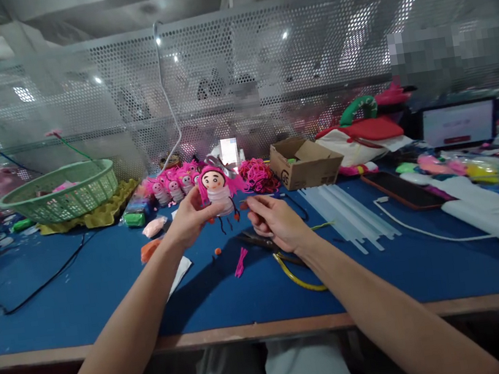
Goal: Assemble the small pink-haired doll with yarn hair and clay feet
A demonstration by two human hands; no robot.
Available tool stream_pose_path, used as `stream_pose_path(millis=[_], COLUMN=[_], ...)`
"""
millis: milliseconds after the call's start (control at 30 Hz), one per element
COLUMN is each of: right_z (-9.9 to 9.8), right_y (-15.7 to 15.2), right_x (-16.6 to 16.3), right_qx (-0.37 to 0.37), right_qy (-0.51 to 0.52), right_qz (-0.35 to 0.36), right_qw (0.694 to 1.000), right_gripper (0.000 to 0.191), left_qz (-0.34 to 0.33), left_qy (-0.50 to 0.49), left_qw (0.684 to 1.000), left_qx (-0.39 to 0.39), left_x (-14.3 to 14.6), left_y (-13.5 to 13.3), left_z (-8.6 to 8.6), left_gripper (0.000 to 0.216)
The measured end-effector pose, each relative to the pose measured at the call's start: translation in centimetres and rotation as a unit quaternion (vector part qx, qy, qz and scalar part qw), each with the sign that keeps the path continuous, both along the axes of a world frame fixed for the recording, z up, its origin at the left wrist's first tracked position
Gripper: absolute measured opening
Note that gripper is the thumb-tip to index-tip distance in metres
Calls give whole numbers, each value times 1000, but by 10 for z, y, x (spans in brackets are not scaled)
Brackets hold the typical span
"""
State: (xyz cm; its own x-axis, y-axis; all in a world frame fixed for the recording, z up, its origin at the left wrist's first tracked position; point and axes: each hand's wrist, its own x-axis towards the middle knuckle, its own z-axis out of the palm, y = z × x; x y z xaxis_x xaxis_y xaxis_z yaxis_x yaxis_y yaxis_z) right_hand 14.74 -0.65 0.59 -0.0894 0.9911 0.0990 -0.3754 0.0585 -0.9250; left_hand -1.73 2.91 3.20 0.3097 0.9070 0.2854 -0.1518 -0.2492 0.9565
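Observation:
My left hand (pixel 192 215) grips a small doll (pixel 219 197) by its side, upright above the table. The doll has bright pink hair, a drawn face, a white wrapped body and thin dark limbs with orange ends. Just right of the doll, my right hand (pixel 276 219) is closed in a pinch; whatever lies between its fingertips is too small to name. Below that hand rest scissors with a yellow handle (pixel 297 278), partly hidden by it. Nearby on the table are a little bundle of pink cord (pixel 241 262) and a small orange ball (pixel 218 251).
Several similar dolls (pixel 174 186) stand behind my left hand, beside a heap of pink yarn (pixel 257 176). A cardboard box (pixel 309 169) and translucent sticks (pixel 351 216) are to the right, with a phone (pixel 401 189) beyond. At left sits a green basket (pixel 60 198).

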Motion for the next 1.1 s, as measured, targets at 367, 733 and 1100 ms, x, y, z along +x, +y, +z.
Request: stream_pose_path(millis=[367, 733, 1100], right_z=[1, -11, -9], right_y=[2, 1, -1], right_x=[-3, -4, -7], right_qx=[-119, -120, -117], right_qy=[56, 29, 8], right_qz=[83, 136, 115], right_qw=[988, 983, 986], right_gripper=[14, 28, 13], left_qz=[8, -2, -6], left_qy=[-161, -191, -195], left_qw=[986, 978, 978], left_qx=[-37, -81, -75], left_x=[-2, -5, -9], left_y=[19, 14, 19], left_z=[2, -4, -10], left_gripper=[29, 31, 28])
